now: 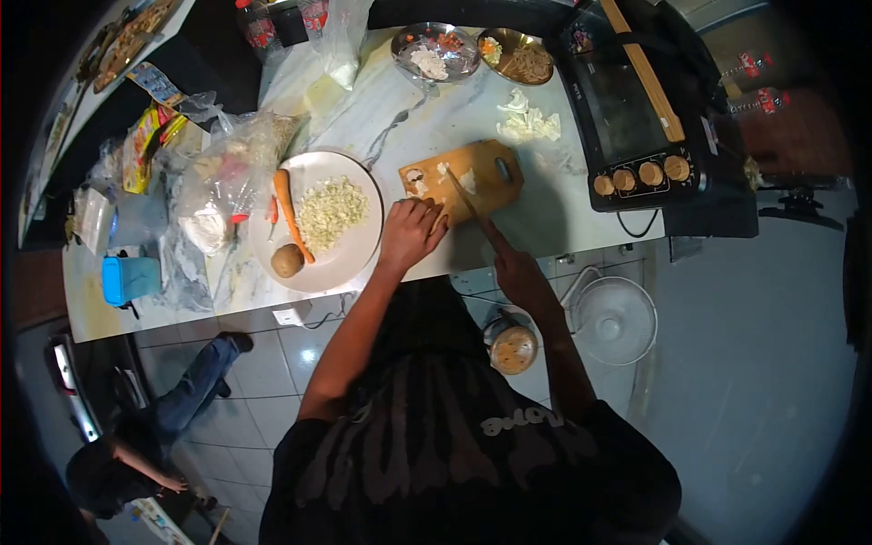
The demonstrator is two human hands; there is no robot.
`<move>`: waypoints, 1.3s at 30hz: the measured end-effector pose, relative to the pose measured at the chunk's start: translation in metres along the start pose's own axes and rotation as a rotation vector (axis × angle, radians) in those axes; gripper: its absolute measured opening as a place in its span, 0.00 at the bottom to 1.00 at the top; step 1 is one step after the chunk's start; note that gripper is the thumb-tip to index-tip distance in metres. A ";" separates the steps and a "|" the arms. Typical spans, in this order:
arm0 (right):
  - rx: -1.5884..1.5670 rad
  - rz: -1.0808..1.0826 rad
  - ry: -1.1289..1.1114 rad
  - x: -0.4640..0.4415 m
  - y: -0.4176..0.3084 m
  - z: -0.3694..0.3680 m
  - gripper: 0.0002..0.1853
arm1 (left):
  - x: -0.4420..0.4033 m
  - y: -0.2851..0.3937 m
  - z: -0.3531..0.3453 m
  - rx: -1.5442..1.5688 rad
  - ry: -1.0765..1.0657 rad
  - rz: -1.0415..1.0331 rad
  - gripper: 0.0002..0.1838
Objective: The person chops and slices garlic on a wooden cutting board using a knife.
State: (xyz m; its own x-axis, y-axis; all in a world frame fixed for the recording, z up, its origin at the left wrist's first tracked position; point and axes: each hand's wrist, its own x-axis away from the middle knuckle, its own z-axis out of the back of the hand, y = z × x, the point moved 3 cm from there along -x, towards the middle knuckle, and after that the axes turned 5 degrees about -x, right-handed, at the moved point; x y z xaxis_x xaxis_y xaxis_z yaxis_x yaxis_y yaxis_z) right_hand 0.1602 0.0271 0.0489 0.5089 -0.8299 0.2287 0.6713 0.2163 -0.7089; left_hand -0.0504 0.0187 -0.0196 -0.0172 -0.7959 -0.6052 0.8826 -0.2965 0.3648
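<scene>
A wooden cutting board (489, 188) lies on the counter with small white pieces (469, 180) of food on it. My right hand (520, 274) is closed round the handle of a knife (466, 197), whose blade points away from me over the board. At the board's near left corner is my left hand (413, 233), its fingers bent and close together; what they hold, if anything, is hidden. Left of that hand, a large white plate (357, 257) carries a heap of chopped pale vegetable (332, 213), a carrot (286, 202), a red chili (272, 212) and a round brown potato (287, 262).
Behind the board lie white leafy pieces (527, 122) and two metal plates (436, 76) (543, 43) of food. A black toaster oven (627, 118) stands right. Plastic bags (238, 168) and a blue container (130, 279) are left. A person (150, 427) is lower left; a white basket (647, 309) sits below the counter.
</scene>
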 end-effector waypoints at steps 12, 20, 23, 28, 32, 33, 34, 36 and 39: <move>0.122 -0.039 -0.077 -0.020 0.002 -0.006 0.36 | 0.000 -0.001 0.002 -0.056 -0.085 -0.017 0.17; 0.166 0.007 -0.033 -0.028 0.012 -0.007 0.36 | -0.004 -0.001 0.001 -0.046 -0.061 -0.012 0.16; 0.164 -0.003 -0.057 -0.030 0.003 -0.002 0.37 | -0.004 -0.001 0.001 -0.043 -0.060 -0.007 0.16; 0.141 -0.031 -0.097 -0.030 0.010 -0.006 0.38 | -0.004 0.000 0.002 -0.059 -0.062 0.001 0.15; 0.124 0.042 -0.077 -0.035 0.028 -0.017 0.38 | -0.002 0.000 0.003 -0.033 -0.050 0.006 0.15; 0.161 0.105 -0.066 -0.039 0.033 -0.018 0.38 | -0.002 0.000 0.002 -0.026 -0.045 0.004 0.15; 0.195 0.169 -0.054 -0.043 0.037 -0.017 0.38 | -0.002 -0.001 0.003 -0.034 -0.039 0.006 0.15; 0.045 0.132 -0.118 -0.045 0.050 -0.007 0.38 | -0.002 0.000 0.003 -0.031 -0.020 0.003 0.14; -0.018 0.222 -0.161 -0.053 0.056 0.005 0.38 | -0.002 0.001 0.004 -0.042 0.003 -0.008 0.13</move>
State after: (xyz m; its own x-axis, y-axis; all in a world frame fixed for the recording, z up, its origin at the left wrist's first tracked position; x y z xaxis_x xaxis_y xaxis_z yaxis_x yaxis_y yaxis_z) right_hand 0.1735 0.0854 0.0007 0.7230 -0.6700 0.1684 0.5245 0.3737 -0.7650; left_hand -0.0518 0.0173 -0.0152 -0.0235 -0.7921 -0.6100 0.9014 -0.2807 0.3298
